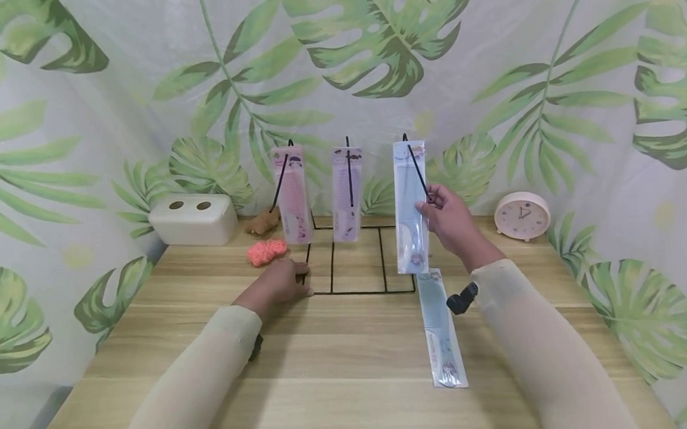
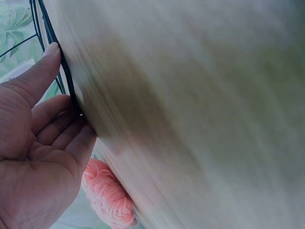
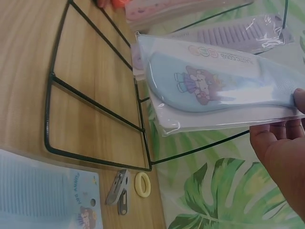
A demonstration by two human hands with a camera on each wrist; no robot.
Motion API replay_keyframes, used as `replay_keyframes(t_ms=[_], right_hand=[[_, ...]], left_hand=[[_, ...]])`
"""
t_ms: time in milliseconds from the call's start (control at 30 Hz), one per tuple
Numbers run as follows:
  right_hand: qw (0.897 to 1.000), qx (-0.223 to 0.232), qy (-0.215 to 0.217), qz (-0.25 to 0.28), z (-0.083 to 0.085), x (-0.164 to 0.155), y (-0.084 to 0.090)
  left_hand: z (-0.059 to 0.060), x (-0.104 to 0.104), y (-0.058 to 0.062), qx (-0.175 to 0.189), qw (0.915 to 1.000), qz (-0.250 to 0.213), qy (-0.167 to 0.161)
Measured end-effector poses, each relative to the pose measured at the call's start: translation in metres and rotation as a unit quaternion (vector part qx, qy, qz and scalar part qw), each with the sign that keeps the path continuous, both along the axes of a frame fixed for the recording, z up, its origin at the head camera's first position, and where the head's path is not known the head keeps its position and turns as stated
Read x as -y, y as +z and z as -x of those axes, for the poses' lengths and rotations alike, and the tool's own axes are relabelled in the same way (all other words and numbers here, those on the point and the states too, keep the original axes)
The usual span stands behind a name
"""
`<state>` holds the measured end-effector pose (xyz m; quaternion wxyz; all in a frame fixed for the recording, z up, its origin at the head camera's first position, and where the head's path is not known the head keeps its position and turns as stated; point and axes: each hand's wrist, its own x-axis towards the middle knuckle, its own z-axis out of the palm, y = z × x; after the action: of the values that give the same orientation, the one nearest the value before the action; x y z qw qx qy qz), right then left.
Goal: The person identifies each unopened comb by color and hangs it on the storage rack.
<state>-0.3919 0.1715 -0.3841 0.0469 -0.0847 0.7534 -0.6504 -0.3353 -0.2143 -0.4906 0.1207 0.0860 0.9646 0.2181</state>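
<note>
My left hand (image 1: 280,279) is low at the front left corner of a black wire display rack (image 1: 357,294), thumb and bent fingers holding its base wire. My right hand (image 1: 450,222) pinches the edge of a packaged blue comb (image 1: 410,209) beside the rack's right hook, whose wire runs across the package's upper part. A packaged pink comb (image 1: 294,202) hangs on the left hook and a packaged purple comb (image 1: 346,198) on the middle one. Another packaged blue comb (image 1: 441,332) lies flat on the table, right of the rack.
A coral yarn bundle (image 1: 267,252) and a brown lump (image 1: 263,221) lie left of the rack. Farther left stands a white box with two holes (image 1: 192,220); a pink clock (image 1: 522,215) is back right. Nail clippers (image 3: 119,191) and a yellow ring (image 3: 142,184) lie near the rack.
</note>
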Motion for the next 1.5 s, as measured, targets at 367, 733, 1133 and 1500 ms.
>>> replay_keyframes(t_ms=[367, 733, 1133, 1500], right_hand=[[0.999, -0.005, -0.013, -0.047, 0.028, 0.007, -0.004], [0.991, -0.071, -0.016, -0.116, 0.048, 0.012, -0.009], [0.979, -0.107, -0.026, -0.172, 0.053, 0.011, -0.012], [0.99, -0.05, -0.01, -0.13, 0.052, 0.021, -0.011]], left_hand=[[-0.002, -0.003, 0.001, 0.002, 1.0, 0.001, 0.004], [-0.001, -0.003, -0.002, -0.008, 1.0, 0.004, -0.004], [0.0, -0.002, -0.002, -0.017, 0.9997, 0.016, -0.008], [0.0, 0.001, -0.003, -0.01, 0.9998, 0.018, -0.003]])
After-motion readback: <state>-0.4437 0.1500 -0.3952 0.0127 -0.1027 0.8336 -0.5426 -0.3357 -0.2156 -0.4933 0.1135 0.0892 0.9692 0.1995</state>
